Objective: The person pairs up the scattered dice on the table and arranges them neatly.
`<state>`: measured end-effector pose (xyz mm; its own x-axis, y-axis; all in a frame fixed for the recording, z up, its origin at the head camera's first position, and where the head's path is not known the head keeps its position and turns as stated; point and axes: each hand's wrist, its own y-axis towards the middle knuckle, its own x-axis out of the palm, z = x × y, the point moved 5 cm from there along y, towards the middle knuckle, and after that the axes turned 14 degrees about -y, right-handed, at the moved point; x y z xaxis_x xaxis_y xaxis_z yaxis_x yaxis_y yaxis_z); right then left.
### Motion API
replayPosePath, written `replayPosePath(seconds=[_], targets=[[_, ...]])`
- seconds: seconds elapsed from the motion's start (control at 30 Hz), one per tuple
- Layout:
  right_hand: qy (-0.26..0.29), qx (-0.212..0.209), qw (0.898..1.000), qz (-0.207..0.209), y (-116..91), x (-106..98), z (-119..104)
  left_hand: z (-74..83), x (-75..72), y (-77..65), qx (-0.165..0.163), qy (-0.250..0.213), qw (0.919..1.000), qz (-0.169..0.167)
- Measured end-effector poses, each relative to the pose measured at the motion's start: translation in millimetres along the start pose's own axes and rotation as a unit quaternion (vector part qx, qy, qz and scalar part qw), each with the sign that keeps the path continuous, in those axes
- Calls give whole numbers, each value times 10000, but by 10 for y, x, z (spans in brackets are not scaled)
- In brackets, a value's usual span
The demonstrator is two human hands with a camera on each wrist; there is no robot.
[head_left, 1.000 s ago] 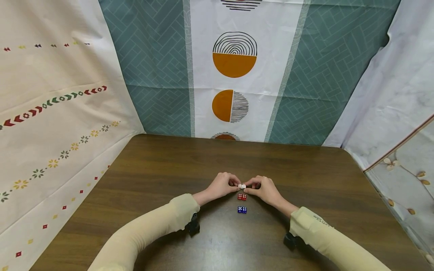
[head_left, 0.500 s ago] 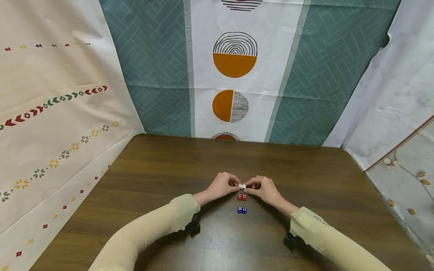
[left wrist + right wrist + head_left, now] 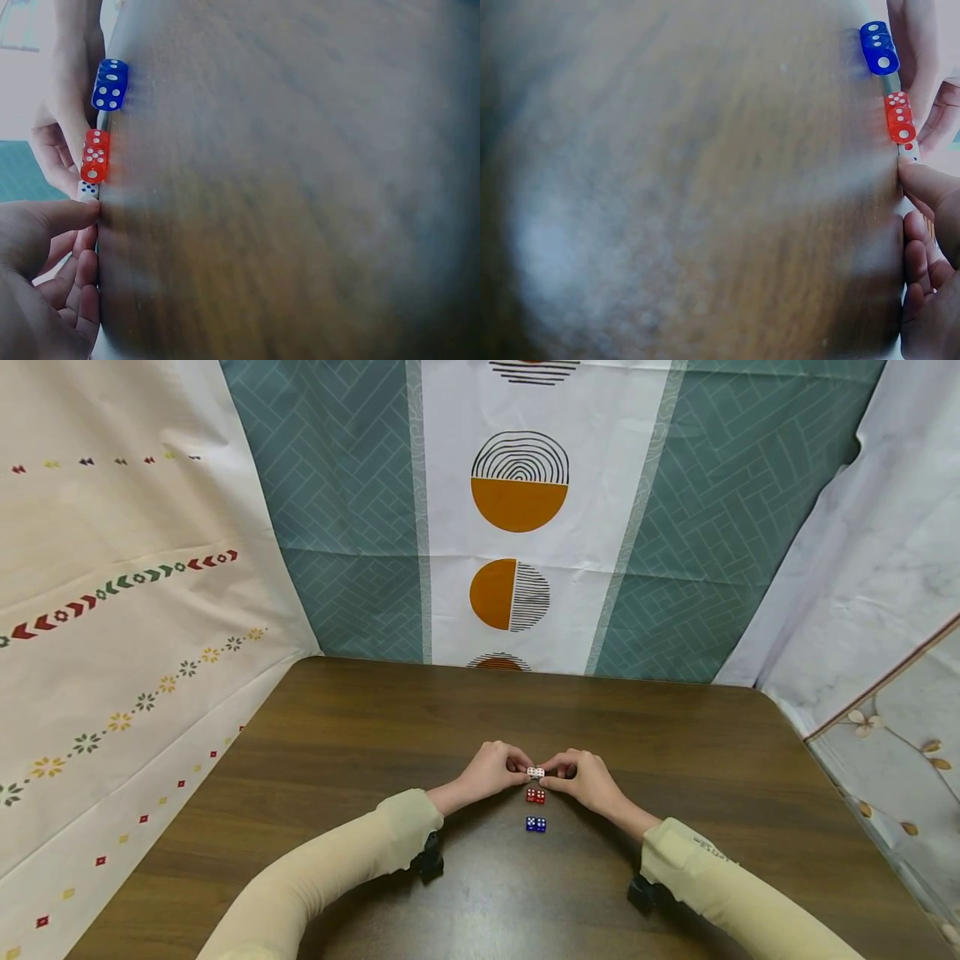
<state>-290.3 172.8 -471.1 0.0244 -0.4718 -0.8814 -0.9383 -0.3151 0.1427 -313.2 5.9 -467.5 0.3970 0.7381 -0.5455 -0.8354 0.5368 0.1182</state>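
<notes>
Two white dice (image 3: 536, 772) sit side by side on the wooden table. My left hand (image 3: 491, 771) pinches their left side between thumb and finger, while my right hand (image 3: 583, 781) does the same from the right. Just nearer to me is a pair of red dice (image 3: 536, 796), and beyond a small gap come two blue dice (image 3: 536, 824), all three pairs in one column. In the left wrist view the thumb covers part of a white die (image 3: 88, 188). Mostly hidden behind the thumb in the right wrist view is a white die (image 3: 908, 150).
The brown table (image 3: 375, 710) reaches back to a teal and white patterned curtain (image 3: 345, 527). A cream embroidered cloth (image 3: 135, 610) hangs on the left, and a white marbled cloth (image 3: 885, 568) on the right. Black wrist devices show under both sleeves.
</notes>
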Motion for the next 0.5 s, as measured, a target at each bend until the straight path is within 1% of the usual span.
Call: replayPosePath(seconds=[0.3,0.5], targets=[[34,26,10000,-22,8,26,24,8,-3,-7,-65,-14,10000,-9],[58,38,10000,-15,13,37,30,17,-16,-20,-14,-23,10000,-23]])
